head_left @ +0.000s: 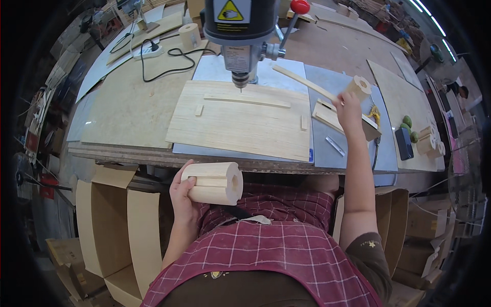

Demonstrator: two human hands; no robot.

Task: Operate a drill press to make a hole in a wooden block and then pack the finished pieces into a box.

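My left hand (182,193) is wrapped round a pale wooden cylinder (212,185), held on its side in front of the table edge. A groove runs along the cylinder, and its right end has a central hole. Out to the right, my right hand (350,112) is closed on the near end of a long wooden strip (306,83). Right beside those fingers is a second holed cylinder (361,85); whether they touch it, I cannot tell. Between the hands lies a flat wooden board (235,125) with a thin strip (247,102) and two small blocks on it, below a drill press (240,56).
Below the right hand lie a wooden piece (327,115) and a small clear ruler-like strip (335,146). Farther right are a dark box (404,144), green fruit (407,122) and several cylinders (427,140). A black cable (179,69) lies at left. Cardboard boxes (143,220) flank my lap.
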